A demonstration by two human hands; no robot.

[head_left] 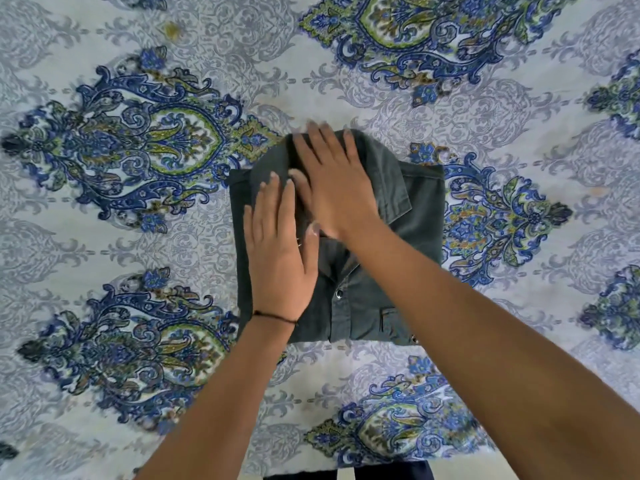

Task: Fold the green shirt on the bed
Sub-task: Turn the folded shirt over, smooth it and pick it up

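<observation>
One dark green woven button-front shirt (419,209), folded into a compact rectangle, lies flat at the centre of the bed (138,244), which has a pale blue-and-green paisley sheet. Its collar (388,174) is at 12 o'clock and its chest pocket (391,320) at 5 o'clock.

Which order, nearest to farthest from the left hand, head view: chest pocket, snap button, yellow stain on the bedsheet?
1. Snap button, just right of the left hand, on the green shirt.
2. Chest pocket, further right, by the shirt's near edge.
3. Yellow stain, far up-left on the bedsheet.
</observation>
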